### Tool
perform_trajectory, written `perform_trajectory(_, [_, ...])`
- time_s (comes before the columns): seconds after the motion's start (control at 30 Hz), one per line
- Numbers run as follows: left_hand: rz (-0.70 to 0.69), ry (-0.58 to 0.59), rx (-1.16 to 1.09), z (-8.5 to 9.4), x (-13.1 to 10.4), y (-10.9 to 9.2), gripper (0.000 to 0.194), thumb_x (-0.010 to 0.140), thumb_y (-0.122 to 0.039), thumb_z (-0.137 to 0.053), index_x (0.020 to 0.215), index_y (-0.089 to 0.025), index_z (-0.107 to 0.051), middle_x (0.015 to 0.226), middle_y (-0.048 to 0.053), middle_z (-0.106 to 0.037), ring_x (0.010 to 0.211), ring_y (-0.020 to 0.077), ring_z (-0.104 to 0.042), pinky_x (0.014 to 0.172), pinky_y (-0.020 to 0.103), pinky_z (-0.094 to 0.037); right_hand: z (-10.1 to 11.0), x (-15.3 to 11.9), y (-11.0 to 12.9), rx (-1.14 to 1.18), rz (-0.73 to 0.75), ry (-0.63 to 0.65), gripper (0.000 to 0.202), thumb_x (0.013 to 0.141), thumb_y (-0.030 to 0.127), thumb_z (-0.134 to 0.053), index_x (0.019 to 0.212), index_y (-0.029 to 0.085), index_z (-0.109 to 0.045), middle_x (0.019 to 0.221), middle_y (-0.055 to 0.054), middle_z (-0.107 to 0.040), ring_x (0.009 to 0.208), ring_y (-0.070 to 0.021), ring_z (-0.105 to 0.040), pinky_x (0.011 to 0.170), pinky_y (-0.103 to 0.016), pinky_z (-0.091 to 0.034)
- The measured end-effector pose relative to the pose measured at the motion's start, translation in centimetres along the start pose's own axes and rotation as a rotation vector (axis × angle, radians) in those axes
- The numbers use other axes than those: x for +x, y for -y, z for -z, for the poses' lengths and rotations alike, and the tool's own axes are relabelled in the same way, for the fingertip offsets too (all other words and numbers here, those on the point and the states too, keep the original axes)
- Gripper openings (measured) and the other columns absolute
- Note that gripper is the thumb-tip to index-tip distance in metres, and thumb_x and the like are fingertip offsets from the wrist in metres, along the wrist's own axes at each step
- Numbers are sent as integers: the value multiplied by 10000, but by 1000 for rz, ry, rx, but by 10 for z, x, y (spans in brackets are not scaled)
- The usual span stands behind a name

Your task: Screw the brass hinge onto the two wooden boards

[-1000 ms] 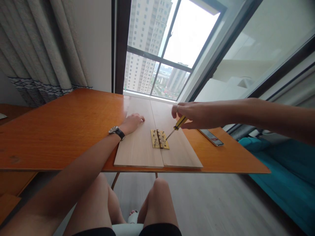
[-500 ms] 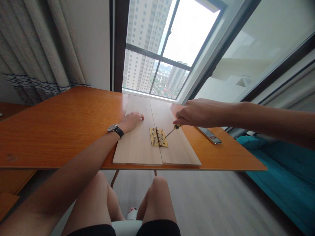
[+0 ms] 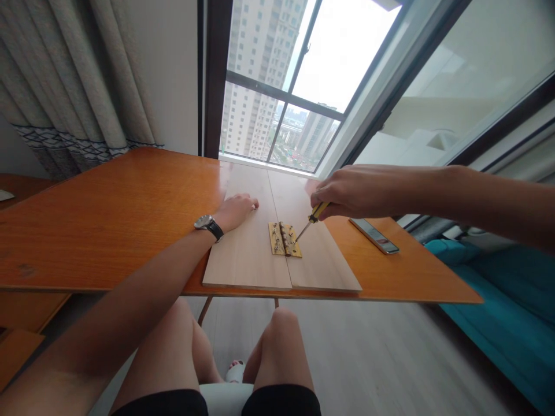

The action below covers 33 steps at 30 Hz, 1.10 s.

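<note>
Two pale wooden boards, a left board (image 3: 243, 263) and a right board (image 3: 325, 266), lie side by side on the orange table. A brass hinge (image 3: 285, 239) spans the seam between them, with several screws standing in it. My right hand (image 3: 340, 192) is closed round the yellow and black handle of a screwdriver (image 3: 318, 212), whose tip meets the hinge's right leaf. My left hand (image 3: 237, 211), with a watch on the wrist, rests on the left board, palm down; its fingers are partly hidden and curl slightly, holding nothing that shows.
A phone (image 3: 373, 236) lies on the orange table (image 3: 130, 219) to the right of the boards. The window (image 3: 281, 92) stands behind the far edge, grey curtains (image 3: 78, 75) hang at the left, and a teal sofa (image 3: 489, 294) is at the right.
The whole view has shifted slightly. More of the screwdriver handle shows below my right hand, whose grip has turned or moved back along it. My left hand stays on the board.
</note>
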<state>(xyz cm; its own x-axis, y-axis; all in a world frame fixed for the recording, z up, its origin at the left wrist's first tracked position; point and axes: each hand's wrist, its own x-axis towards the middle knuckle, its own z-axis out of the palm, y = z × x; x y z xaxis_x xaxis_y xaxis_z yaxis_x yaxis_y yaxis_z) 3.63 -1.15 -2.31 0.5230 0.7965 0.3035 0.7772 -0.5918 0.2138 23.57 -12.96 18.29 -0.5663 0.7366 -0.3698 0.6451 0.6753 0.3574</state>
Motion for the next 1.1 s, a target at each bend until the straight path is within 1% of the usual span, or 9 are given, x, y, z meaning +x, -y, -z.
perform_trajectory(0.13, [2,7,10,2,0,-2,299,982,-233,-425,1124,-231,-689,1110,62,-671,1049,222,-630,945,320,-485,-3,4,0,71,-230,102,349,915,455,-534,819,171,-714,693,-67,-654,593,-174,-557,538,-302,-350])
perform_trajectory(0.23, [-2,9,17,4,-1,-3,314,972,-228,-419,1130,-224,-691,1101,67,-678,1032,229,-636,929,327,-496,-10,1,1,79,-243,35,297,903,411,-541,1028,169,-661,741,-67,-654,657,-198,-574,577,-313,-378])
perform_trajectory(0.37, [-9,10,21,6,-2,-4,321,963,-236,-419,1139,-219,-688,1090,73,-679,1022,237,-638,914,336,-504,-17,-9,0,132,-90,-118,280,871,209,-522,1142,149,-564,1044,-132,-623,696,-167,-568,609,-309,-421])
perform_trajectory(0.47, [-11,8,21,6,-2,-4,318,960,-229,-423,1141,-220,-684,1101,71,-675,1033,231,-632,923,329,-499,-17,-16,-2,138,120,-158,201,936,194,-447,1040,137,-610,1020,-129,-603,713,-163,-564,653,-318,-455])
perform_trajectory(0.53, [-10,8,21,5,-2,-4,316,961,-226,-422,1140,-218,-683,1106,72,-671,1039,230,-629,927,330,-497,-16,-18,-3,98,224,-177,283,989,213,-380,1013,125,-648,982,-124,-607,741,-174,-581,683,-329,-468])
perform_trajectory(0.67, [-14,8,27,5,-2,-4,318,966,-226,-414,1140,-221,-680,1102,72,-665,1050,237,-625,936,339,-493,-15,-16,-4,-12,259,-206,389,1030,255,-324,1057,112,-685,972,-127,-634,748,-180,-607,683,-326,-465])
perform_trajectory(0.9, [-14,10,26,6,-2,-5,320,963,-210,-413,1140,-220,-679,1091,74,-660,1032,236,-627,918,337,-499,-10,-10,6,-192,-69,-90,387,1000,426,-439,945,150,-705,692,-76,-662,568,-184,-583,544,-296,-341])
perform_trajectory(0.97, [-16,7,22,6,-2,-4,321,966,-210,-409,1135,-219,-681,1095,78,-661,1033,241,-627,914,345,-502,-11,-12,6,-158,-136,-72,383,988,453,-454,1009,155,-693,668,-73,-663,556,-197,-589,535,-299,-340])
perform_trajectory(1.1, [-24,1,16,4,-2,-2,314,967,-210,-414,1133,-225,-681,1093,72,-662,1033,237,-628,920,341,-499,-20,-17,0,78,28,-211,381,985,403,-472,1263,163,-572,1079,-147,-672,781,-221,-657,626,-323,-449])
